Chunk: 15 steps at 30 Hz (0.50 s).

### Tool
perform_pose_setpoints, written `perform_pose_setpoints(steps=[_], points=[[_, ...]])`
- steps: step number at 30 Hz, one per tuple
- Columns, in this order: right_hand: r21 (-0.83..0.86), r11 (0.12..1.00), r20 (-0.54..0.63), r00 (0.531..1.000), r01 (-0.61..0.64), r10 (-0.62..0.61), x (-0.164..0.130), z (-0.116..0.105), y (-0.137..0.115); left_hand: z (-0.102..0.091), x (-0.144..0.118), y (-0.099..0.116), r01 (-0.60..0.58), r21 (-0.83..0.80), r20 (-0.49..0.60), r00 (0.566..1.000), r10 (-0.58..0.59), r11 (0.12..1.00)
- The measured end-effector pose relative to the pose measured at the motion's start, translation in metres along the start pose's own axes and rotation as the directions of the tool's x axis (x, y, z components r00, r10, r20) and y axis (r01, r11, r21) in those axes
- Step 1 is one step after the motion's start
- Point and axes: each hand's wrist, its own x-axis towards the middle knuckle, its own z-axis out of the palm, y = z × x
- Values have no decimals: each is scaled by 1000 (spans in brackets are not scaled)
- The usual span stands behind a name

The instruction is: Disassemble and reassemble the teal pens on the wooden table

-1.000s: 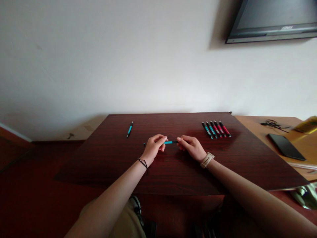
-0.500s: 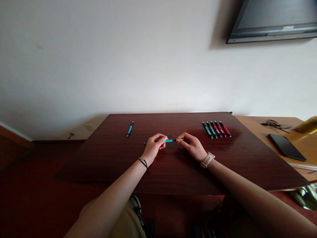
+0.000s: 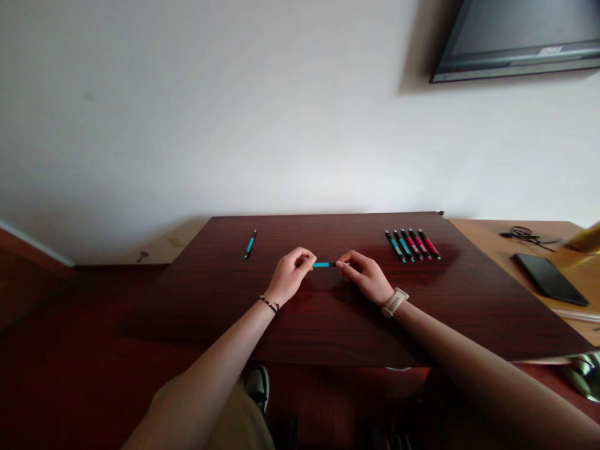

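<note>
Between my two hands a blue and black pen (image 3: 321, 265) is held level over the dark table. My left hand (image 3: 291, 272) pinches its left end, which the fingers hide. The thumb and fingertips of my right hand (image 3: 364, 274) close on its black right end. Off to the left, a single blue pen (image 3: 250, 244) lies on the table. On the right, several pens lie side by side in a row: blue ones (image 3: 400, 245) at the left of it, red ones (image 3: 424, 244) at the right.
The dark wooden table (image 3: 300, 331) stands against a white wall. A lighter desk beside it on the right bears a black phone (image 3: 549, 279), a coiled black cable (image 3: 527, 235) and a yellow object (image 3: 585, 239). A screen (image 3: 520, 40) hangs on the wall above.
My view has shifted slightly. Both hands stay on the pen. The dark tip that stuck out left of my left hand no longer shows.
</note>
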Motion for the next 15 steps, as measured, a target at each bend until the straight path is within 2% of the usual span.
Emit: perform_pose_setpoints(steps=[1, 3, 6, 10, 15], points=[[-6, 1000, -1, 1000, -1, 1, 0, 0, 0, -6, 0, 3, -71, 143, -6, 997, 72, 987], [-11, 1000, 0, 1000, 0, 0, -1, -1, 0, -20, 0, 7, -175, 427, -7, 980, 197, 887], [-6, 1000, 1, 1000, -2, 2, -3, -2, -1, -40, -2, 2, -177, 695, -10, 967, 256, 697], [-1, 1000, 1, 1000, 0, 0, -3, -3, -1, -61, -6, -23, -63, 834, -62, 977, 205, 548], [2, 1000, 8, 1000, -5, 5, -1, -1, -1, -63, -13, -53, -38, 847, 6, 998, 62, 531]])
